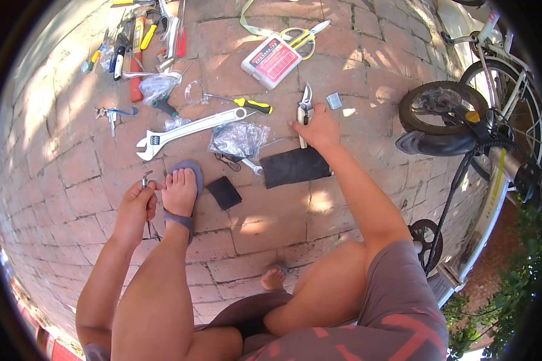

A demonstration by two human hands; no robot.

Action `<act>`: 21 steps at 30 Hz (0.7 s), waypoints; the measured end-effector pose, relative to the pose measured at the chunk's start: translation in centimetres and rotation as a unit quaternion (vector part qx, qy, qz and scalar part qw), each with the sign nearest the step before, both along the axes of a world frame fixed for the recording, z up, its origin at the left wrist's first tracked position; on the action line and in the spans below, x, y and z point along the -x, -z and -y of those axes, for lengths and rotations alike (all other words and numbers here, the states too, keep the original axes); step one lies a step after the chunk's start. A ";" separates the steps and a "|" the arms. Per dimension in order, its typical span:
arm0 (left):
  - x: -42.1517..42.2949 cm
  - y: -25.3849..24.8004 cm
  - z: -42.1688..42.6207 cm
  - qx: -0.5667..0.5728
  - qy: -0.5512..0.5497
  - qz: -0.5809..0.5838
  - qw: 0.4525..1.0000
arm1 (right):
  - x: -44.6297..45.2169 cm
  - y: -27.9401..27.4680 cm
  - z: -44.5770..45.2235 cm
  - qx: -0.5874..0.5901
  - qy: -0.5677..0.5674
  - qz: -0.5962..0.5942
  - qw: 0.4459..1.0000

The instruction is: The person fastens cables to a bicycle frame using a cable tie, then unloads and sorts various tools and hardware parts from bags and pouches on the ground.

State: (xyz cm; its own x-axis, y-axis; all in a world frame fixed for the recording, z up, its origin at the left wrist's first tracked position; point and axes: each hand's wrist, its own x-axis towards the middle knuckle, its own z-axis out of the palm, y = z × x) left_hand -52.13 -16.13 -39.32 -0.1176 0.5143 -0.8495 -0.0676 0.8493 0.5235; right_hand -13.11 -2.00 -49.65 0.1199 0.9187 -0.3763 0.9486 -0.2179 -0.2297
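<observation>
My left hand (133, 209) is closed around a small metal tool (145, 180), beside my sandalled left foot. Only its shiny upper end shows clearly, so its exact kind is hard to make out. My right hand (322, 129) is at a pair of pruning shears (307, 97) lying on the bricks, thumb and fingers around the pale handles. The blades point away from me. Just right of them lies a small grey-blue square packet (334, 100). A black flat pouch (295, 168) lies below the right hand.
A large adjustable wrench (193, 127), a yellow-black screwdriver (247, 105) and a plastic bag (239, 139) lie ahead. Beyond are a hammer (137, 60), scissors (304, 41) and a white-red case (272, 61). A black square (224, 193) lies nearby. A bicycle (491, 135) is at right.
</observation>
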 end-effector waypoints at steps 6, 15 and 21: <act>-0.3 -0.3 0.2 -0.017 0.029 0.004 0.999 | -3.9 0.5 -2.6 -0.144 0.017 0.029 0.989; -0.4 -0.6 0.3 -0.013 0.022 0.010 1.000 | 8.1 1.2 3.2 0.113 -0.147 -0.140 0.973; 0.0 -0.7 0.7 -0.008 0.031 0.001 0.999 | 6.7 1.5 1.0 0.115 -0.027 -0.324 0.939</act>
State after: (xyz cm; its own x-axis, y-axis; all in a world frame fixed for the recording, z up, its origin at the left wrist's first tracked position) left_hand -52.11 -16.85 -38.63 -0.0837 0.5342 -0.8412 -0.0152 0.8434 0.5371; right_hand -19.85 -3.03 -51.13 -0.2471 0.8020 -0.5438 0.6369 -0.2886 -0.7149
